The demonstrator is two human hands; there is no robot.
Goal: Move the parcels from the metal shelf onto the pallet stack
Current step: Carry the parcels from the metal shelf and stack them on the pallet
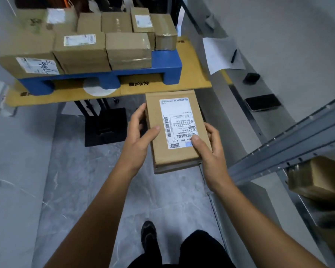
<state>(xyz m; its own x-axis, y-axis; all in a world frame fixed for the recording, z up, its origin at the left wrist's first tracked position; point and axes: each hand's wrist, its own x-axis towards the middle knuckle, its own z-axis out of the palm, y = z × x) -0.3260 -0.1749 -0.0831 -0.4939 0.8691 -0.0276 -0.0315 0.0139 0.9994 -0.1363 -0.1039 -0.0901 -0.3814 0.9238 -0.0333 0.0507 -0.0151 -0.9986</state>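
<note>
Carrying is the step in hand in the head view: the left hand (pixel 138 132) and right hand (pixel 209 147) clamp a labelled parcel (pixel 174 130) by its sides, in the air short of the blue pallet (pixel 168 67). Next it needs a free spot there; stacked boxes (pixel 81 47) fill most of it. Another parcel (pixel 319 176) waits on the metal shelf (pixel 278 149).

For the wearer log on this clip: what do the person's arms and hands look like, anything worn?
The left hand and right hand are ungloved; forearms bare, no sleeve in view. No watch, bracelet or ring shows. Below: black trousers, a dark shoe.
</note>
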